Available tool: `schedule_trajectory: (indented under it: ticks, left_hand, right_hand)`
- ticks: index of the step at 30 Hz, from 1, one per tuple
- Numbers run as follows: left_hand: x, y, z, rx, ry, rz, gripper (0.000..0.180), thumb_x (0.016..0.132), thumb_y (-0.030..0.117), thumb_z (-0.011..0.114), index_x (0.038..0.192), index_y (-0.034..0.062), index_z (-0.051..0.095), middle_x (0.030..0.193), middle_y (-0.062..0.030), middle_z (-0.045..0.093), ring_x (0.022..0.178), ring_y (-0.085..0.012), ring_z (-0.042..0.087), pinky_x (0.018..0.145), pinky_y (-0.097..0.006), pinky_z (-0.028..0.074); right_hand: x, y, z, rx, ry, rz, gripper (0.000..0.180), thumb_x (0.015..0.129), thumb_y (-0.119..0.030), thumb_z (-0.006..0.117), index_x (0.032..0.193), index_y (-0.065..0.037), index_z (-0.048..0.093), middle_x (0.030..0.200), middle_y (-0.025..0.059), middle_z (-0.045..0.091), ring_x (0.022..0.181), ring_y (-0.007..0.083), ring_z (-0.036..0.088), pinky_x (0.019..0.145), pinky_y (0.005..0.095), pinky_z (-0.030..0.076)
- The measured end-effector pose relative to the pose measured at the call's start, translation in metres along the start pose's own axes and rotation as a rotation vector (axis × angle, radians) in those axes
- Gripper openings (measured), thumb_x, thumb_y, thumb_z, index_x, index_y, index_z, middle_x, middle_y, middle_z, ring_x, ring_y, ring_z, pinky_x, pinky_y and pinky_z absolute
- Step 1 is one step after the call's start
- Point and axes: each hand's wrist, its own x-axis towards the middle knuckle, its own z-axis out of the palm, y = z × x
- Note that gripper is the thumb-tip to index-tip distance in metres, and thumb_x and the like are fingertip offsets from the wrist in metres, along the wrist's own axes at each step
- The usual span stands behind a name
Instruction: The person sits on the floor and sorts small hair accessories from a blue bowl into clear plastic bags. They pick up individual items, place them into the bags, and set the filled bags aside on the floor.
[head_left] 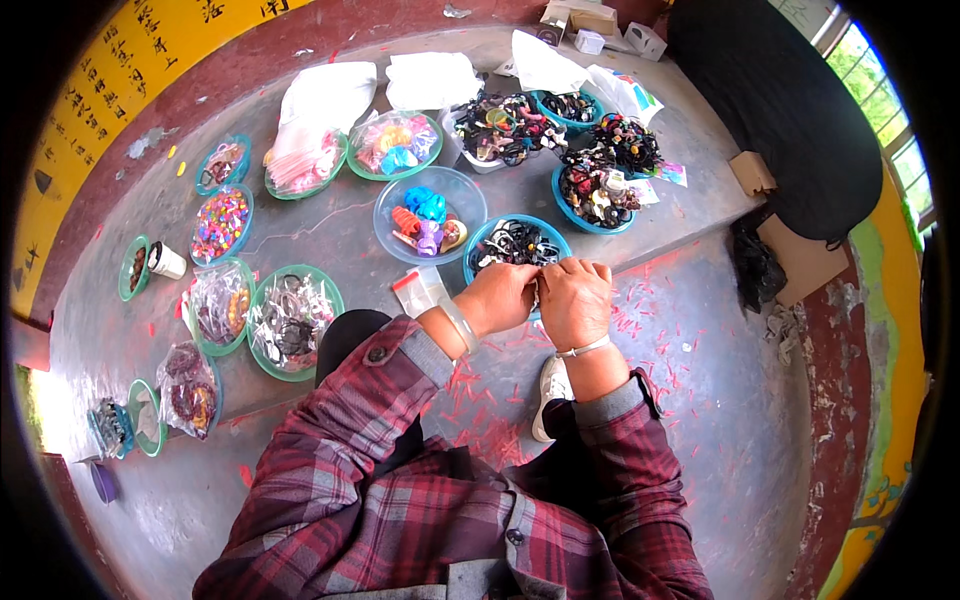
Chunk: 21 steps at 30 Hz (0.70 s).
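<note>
Both my hands meet over the near rim of a blue bowl (469,266) filled with black hair ties (515,243). My left hand (500,298) has its fingers pinched together, touching the fingers of my right hand (577,302). The right hand is curled closed as well. Whatever lies between the fingertips is hidden or too small to name. Beside my left wrist is a small clear plastic box (420,290). Beyond it stands a clear bowl (388,235) holding blue, purple and orange hair accessories (427,206).
Several bowls of hair accessories stand left on the grey ledge, including a green bowl (338,293) and bagged items (188,388). Two more bowls with dark hair ties (510,125) are back right. White bags (330,95) lie behind. Red scraps (480,420) litter the floor near my shoe (552,395).
</note>
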Motion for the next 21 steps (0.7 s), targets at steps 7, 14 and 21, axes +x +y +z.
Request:
schedule_trajectory:
  ticks: [7,14,21]
  left_hand:
    - [-0.0019,0.0005,0.001,0.017,-0.023,-0.026,0.011,0.077,0.012,0.053,0.085,0.0054,0.057,0.075,-0.0188,0.059,0.072,-0.0367,0.057,0.06,-0.041,0.046]
    - [-0.0033,-0.0001,0.0034,0.046,0.008,0.005,0.012,0.078,0.014,0.048,0.078,0.0047,0.056,0.071,-0.0186,0.059,0.068,-0.0364,0.057,0.058,-0.044,0.045]
    - [-0.0039,0.0017,0.0021,0.038,-0.014,-0.009,0.012,0.079,0.014,0.048,0.079,0.0046,0.056,0.073,-0.0188,0.059,0.069,-0.0365,0.057,0.059,-0.044,0.045]
  right_hand:
    - [-0.0014,-0.0007,0.0016,0.002,-0.006,0.014,0.005,0.064,-0.012,0.054,0.059,-0.012,0.055,0.064,0.0021,0.053,0.07,0.0202,0.054,0.071,0.035,0.036]
    - [-0.0028,-0.0017,0.0058,-0.032,-0.034,0.012,0.005,0.065,-0.012,0.053,0.06,-0.012,0.055,0.065,0.0027,0.054,0.071,0.0205,0.055,0.071,0.036,0.036]
    - [-0.0041,0.0009,0.0074,-0.022,-0.069,0.021,0.006,0.066,-0.014,0.054,0.061,-0.011,0.056,0.067,0.0035,0.055,0.072,0.021,0.055,0.071,0.0366,0.036]
